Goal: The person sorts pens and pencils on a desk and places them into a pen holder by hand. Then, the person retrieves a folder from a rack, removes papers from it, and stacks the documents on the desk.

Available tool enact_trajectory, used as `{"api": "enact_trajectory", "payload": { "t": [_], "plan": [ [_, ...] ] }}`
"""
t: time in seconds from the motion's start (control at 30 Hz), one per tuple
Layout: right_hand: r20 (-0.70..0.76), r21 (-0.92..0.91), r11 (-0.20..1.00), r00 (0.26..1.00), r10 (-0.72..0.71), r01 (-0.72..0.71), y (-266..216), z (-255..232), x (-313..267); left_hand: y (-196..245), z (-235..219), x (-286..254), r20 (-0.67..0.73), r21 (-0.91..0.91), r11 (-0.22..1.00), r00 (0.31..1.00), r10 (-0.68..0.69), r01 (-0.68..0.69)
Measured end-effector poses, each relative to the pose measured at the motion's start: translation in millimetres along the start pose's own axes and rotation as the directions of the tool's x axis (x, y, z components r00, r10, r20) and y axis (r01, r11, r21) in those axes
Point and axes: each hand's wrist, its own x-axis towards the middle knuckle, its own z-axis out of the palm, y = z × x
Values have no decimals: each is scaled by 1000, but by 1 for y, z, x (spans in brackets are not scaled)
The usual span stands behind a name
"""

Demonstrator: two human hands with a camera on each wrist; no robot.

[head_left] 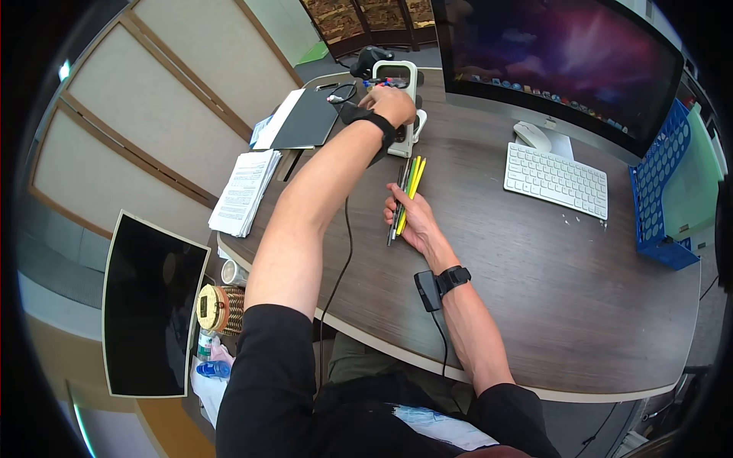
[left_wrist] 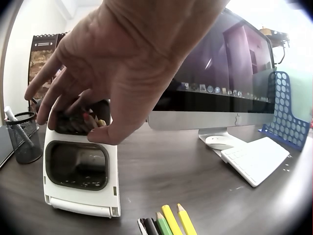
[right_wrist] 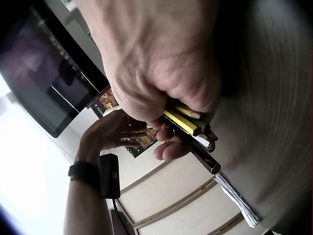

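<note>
Over the rear compartment of a white organizer (head_left: 405, 149) (left_wrist: 82, 207) is my left hand (head_left: 391, 105) (left_wrist: 117, 73) (right_wrist: 108, 131), fingers spread and reaching down with the thumb by its rim. Red and yellow tips show beside that thumb in the left wrist view; no clear grip on them is seen. The front compartment looks empty. My right hand (head_left: 417, 223) (right_wrist: 161, 73) grips a bundle of yellow, green and dark pencils and pens (head_left: 413, 187) (left_wrist: 172, 220) (right_wrist: 182, 122) just above the desk, nearer to me than the organizer.
A monitor (head_left: 557, 69), mouse (head_left: 533, 137) and keyboard (head_left: 556, 179) are at the back right, a blue rack (head_left: 658, 191) beyond them. On the left lie a dark folder (head_left: 309, 120) and stacked papers (head_left: 243, 191). A mesh pen cup (left_wrist: 27, 147) stands left of the organizer.
</note>
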Motion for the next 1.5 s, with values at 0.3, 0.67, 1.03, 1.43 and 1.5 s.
{"api": "enact_trajectory", "payload": {
  "t": [0.3, 0.67, 1.03, 1.43, 1.5],
  "plan": [
    [-4, 0, 1000, 1000, 11, -11, 1, -1, 1, 29, 19, 16, -81, 245, 951, 981, -175, 190],
    [-28, -21, 1000, 1000, 13, -14, 0, 1, 1, 25, 25, 6, -25, 249, 961, 993, -119, 121],
    [2, 0, 1000, 1000, -5, 5, 0, -1, 2, 18, 35, 8, -74, 145, 977, 987, -145, 155],
    [-17, 0, 1000, 1000, -21, 21, -1, 0, 0, -66, 78, -33, -552, 191, 954, 778, 298, -230],
    [-8, 12, 1000, 1000, -26, 26, 0, -2, 4, -82, 81, -44, -628, 33, 957, 739, 243, -287]
  ]
}}
